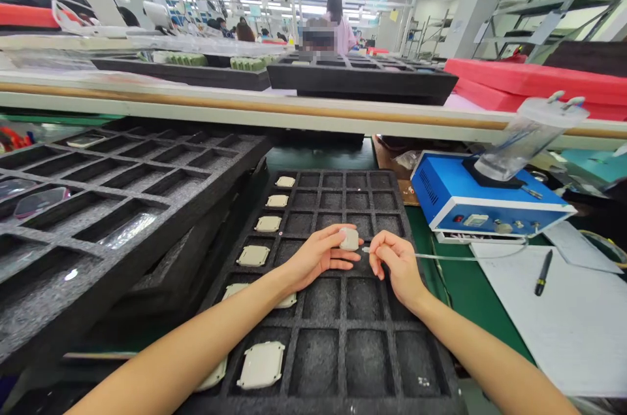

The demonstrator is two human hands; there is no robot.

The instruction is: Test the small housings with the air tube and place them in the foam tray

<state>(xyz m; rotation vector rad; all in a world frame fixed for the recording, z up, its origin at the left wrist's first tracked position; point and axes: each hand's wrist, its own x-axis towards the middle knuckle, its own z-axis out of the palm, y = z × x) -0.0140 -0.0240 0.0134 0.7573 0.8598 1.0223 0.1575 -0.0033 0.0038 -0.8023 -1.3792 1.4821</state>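
Note:
A small cream watch-case-shaped part is pinched between the thumb and fingers of my left hand. My right hand is closed on the end of a thin clear tube. Its pale tip points left at the part, with a small gap between them. Both hands are above a black foam tray with square pockets. Similar cream cases lie down its left side, such as one in front and one farther back; my left forearm partly covers others.
A blue box with knobs and a clear cylinder stands at the right, with the tube running to it. A black pen lies on white paper. Another foam tray rises at the left. A shelf edge crosses behind.

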